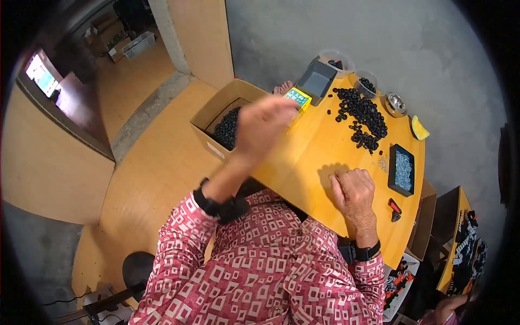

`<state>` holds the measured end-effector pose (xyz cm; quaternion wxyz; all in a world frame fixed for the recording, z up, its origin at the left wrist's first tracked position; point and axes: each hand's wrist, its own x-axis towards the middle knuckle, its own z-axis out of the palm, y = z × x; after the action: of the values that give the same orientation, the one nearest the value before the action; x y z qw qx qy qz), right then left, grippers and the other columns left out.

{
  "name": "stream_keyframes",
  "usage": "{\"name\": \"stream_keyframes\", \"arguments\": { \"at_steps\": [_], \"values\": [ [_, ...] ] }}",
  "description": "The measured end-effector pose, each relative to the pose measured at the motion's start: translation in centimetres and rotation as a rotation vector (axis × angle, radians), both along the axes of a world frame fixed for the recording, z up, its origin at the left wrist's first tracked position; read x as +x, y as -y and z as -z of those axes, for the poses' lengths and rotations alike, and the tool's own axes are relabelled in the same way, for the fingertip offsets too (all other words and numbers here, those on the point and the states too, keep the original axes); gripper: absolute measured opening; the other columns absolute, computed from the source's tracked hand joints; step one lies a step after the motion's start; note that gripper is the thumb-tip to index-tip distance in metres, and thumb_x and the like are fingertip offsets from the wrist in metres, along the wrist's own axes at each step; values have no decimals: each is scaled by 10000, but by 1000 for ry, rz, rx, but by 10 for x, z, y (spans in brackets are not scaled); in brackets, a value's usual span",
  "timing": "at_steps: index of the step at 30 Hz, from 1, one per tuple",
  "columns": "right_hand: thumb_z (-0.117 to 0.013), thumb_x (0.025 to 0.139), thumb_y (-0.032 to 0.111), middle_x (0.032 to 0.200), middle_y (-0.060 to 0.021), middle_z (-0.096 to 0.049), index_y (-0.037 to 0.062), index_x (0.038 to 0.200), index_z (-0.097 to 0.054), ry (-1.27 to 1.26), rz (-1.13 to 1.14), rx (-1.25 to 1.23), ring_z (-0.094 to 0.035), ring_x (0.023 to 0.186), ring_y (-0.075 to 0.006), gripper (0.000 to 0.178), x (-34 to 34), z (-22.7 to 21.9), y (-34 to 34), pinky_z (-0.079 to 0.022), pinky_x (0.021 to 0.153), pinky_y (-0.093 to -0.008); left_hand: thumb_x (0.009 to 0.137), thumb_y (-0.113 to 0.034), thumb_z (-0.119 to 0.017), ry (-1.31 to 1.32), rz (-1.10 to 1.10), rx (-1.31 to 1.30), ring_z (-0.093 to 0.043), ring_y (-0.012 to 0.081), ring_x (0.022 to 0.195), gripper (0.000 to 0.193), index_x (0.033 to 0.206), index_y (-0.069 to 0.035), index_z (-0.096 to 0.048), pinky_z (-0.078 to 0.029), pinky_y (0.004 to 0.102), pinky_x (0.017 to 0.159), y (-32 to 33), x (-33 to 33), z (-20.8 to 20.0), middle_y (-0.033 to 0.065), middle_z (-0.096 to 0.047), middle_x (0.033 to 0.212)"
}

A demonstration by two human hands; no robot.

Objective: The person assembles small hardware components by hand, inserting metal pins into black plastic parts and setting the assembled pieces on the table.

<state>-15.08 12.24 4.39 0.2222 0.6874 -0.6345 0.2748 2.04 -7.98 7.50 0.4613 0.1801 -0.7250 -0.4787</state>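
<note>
My left hand (265,124) is raised over the near corner of the table and the edge of an open cardboard box (203,107), smeared by motion, so its grip is unclear. Inside that box lie many small black parts (226,130). My right hand (355,194) rests on the yellow table (303,157) with its fingers curled in; whatever it may hold is hidden. Beyond it spreads a loose pile of black rings (364,114). A black tray (401,169) of small silvery pieces stands to its right, with a few clear bits (383,163) beside it. A small red-and-black piece (395,209) lies nearby.
Along the far edge are a grey bin (317,80), a yellow-and-green box (299,99), clear tubs (365,85), a metal bowl (395,104) and a yellow wedge (418,128). At right stand boxes of black and orange parts (400,283); another person's arm (450,306) shows lower right.
</note>
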Motion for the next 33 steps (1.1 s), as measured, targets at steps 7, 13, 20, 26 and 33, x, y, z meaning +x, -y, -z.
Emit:
{"name": "stream_keyframes", "arguments": {
  "at_steps": [7, 13, 20, 26, 33],
  "values": [
    [-747, 771, 73, 659, -85, -538, 48, 778, -612, 18, 10, 11, -554, 634, -259, 138, -1, 2, 1, -432, 608, -370, 915, -134, -640, 90, -256, -20, -659, 108, 865, 258, 1124, 15, -668, -513, 248, 792, 64, 14, 42, 63, -726, 992],
    [-689, 786, 53, 754, -102, -597, 33, 816, -625, 111, 32, 60, -595, 712, -278, 73, -8, 14, -2, -470, 671, -376, 937, -132, -646, 255, 141, 43, -640, 97, 915, 261, 1158, 4, -664, -506, 240, 821, 10, -3, 30, 35, -713, 998],
    [-664, 821, 98, 952, -108, -612, 30, 969, -651, 185, 62, 109, -595, 896, -290, 164, -10, 26, 1, -478, 792, -395, 918, -262, -655, 554, 281, -104, -652, 265, 1053, 383, 1218, -24, -641, -508, 330, 888, -31, -28, 36, 170, -680, 1165],
    [-657, 846, 131, 990, -121, -593, 26, 992, -650, 204, 57, 205, -569, 970, -294, 180, -12, 31, -3, -478, 821, -411, 899, -224, -655, 550, 188, -564, -500, 362, 1280, 440, 1292, -38, -588, -381, 431, 1076, -34, -30, 87, 212, -539, 1378],
    [-634, 856, 126, 960, -111, -583, 29, 959, -647, 178, 75, 246, -576, 968, -289, 143, -16, 33, -5, -494, 791, -403, 857, -221, -684, 525, 184, -611, -474, 400, 1302, 420, 1242, -71, -608, -336, 519, 1091, -33, -32, 99, 206, -534, 1368]
  ]
}}
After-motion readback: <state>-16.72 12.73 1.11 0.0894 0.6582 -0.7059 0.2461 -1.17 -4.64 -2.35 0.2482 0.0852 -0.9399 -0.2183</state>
